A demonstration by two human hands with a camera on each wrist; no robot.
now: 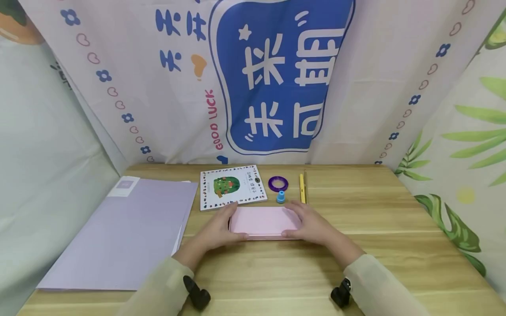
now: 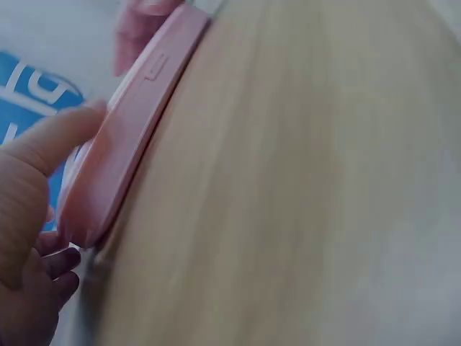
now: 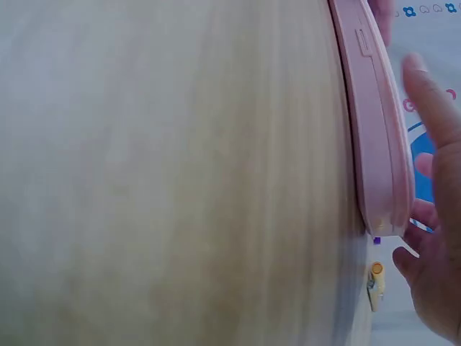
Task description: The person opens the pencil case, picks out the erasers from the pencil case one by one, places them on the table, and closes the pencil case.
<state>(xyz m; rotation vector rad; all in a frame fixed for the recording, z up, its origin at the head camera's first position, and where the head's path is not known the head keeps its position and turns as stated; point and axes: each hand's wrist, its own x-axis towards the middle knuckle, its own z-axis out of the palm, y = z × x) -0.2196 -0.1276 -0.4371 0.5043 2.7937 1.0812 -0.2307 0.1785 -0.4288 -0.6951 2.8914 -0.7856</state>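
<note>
A closed pink pencil case [image 1: 261, 220] lies flat on the table in front of the person, a small latch showing on its near side in both wrist views. At its left end the left hand [image 1: 222, 226] grips it, thumb along the front edge and fingers round the far corner. The right hand [image 1: 312, 223] holds the opposite end the same way. In the left wrist view the left thumb [image 2: 68, 137] lies by the case's top edge. The right wrist view has the right thumb [image 3: 428, 94] slightly off the case's lid edge, with the other fingers at its end.
Behind the case are a white booklet [image 1: 233, 187] with a green cartoon, a purple tape ring [image 1: 278, 184], a small blue stopper-shaped piece [image 1: 280, 197] and a slim yellow tool [image 1: 302, 188] beside a thin stick. Large lilac folders [image 1: 122, 237] cover the table's left side. Printed cloth hangs behind.
</note>
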